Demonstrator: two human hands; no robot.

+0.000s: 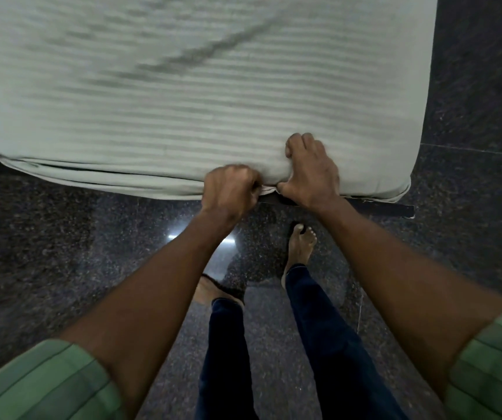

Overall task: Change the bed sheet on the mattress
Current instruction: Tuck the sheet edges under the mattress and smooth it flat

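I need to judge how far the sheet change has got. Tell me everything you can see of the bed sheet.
The bed sheet is pale green-grey woven cloth with fine stripes, spread over the mattress top with one long diagonal crease. Its near edge is folded over the side. The left hand pinches that hem; the right hand grips the edge beside it.

- The bed sheet (183, 86) is blurry, so its stripes smear, and the picture's top and left edges cut it off.
- The mattress (328, 189) is almost all hidden under the sheet.
- The left hand's (231, 189) fingertips curl out of sight at the sheet's edge.
- The dark bed frame (380, 207) mostly hides under the mattress.
- One foot (213, 287) is partly hidden behind a leg.
- The green sleeves (46, 383) get cut off at the bottom corners.
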